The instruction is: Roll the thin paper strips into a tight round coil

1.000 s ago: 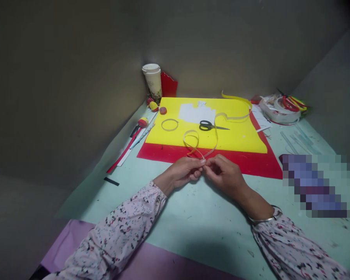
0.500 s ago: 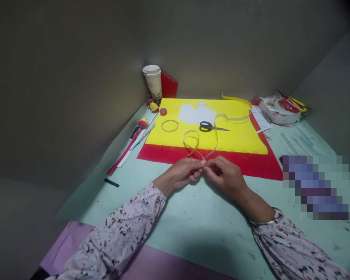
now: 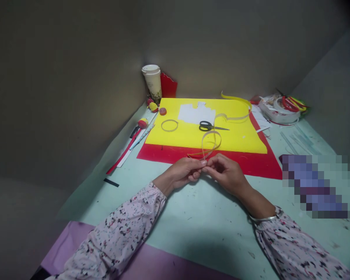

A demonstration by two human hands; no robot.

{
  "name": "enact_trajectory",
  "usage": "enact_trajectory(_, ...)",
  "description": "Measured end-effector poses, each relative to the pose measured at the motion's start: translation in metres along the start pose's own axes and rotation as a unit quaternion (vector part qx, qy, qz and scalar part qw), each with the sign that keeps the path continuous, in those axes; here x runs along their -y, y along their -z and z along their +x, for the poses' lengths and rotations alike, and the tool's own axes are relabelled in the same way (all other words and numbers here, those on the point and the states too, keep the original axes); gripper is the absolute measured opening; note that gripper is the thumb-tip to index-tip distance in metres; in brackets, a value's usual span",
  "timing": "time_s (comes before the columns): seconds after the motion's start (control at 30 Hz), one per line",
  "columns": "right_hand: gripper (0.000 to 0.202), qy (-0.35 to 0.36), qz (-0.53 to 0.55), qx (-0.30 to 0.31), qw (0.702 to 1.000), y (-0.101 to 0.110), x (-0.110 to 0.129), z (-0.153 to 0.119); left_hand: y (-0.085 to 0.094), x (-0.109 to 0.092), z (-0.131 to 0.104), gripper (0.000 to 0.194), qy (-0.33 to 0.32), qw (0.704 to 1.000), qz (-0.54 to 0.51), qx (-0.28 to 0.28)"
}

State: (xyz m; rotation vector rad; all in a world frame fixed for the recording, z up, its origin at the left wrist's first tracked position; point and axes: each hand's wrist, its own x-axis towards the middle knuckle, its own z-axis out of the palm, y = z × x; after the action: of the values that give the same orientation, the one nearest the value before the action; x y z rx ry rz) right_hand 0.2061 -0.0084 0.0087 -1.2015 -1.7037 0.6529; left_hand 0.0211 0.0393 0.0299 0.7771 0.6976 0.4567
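Note:
A thin yellow and whitish paper strip [image 3: 221, 140] curls in a loop above my fingertips, and its long tail runs back over the yellow sheets. My left hand [image 3: 188, 171] pinches the strip's near end between thumb and forefinger. Right beside it, my right hand [image 3: 226, 173] is closed in a pinch at the same spot; its fingertips meet the left ones on the strip. Beyond the hands, black-handled scissors [image 3: 205, 126] lie on the yellow sheets [image 3: 163, 138], near white paper pieces [image 3: 194, 114] and a small strip ring [image 3: 169, 125].
Red sheets [image 3: 247, 167] lie under the yellow ones. A lidded cup [image 3: 152, 81] stands at the back left. Red-and-yellow rolls [image 3: 143, 123] and a red strip [image 3: 124, 153] lie at the left. At the right are a plastic container [image 3: 280, 111] and a blurred-out object [image 3: 315, 186].
The strip's loop has swung to the right above my fingers. My right hand has shifted only slightly, and my left hand still pinches the strip.

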Motion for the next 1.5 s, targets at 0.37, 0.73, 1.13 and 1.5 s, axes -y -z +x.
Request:
enact_trajectory(0.37,0.006,0.124,-0.108,-0.038,0.986,-0.0003,0.0051,-0.0002,0.0011,0.0008,0.0,0.031,-0.005,1.0,-0.003,-0.01)
enact_trajectory(0.73,0.006,0.184,-0.171,-0.047,0.967,-0.0002,0.0051,-0.0008,0.0014,0.0019,0.001,0.028,-0.022,1.0,-0.008,-0.008)
enact_trajectory(1.13,0.012,0.151,-0.195,-0.039,0.968,-0.0006,0.0057,-0.0026,0.0015,0.0021,0.001,0.028,-0.027,1.0,-0.002,-0.011)
enact_trajectory(1.5,0.012,0.139,-0.196,-0.05,0.969,-0.0024,0.006,-0.0024,0.0022,0.0034,0.0016,0.028,-0.038,0.999,-0.007,-0.005)
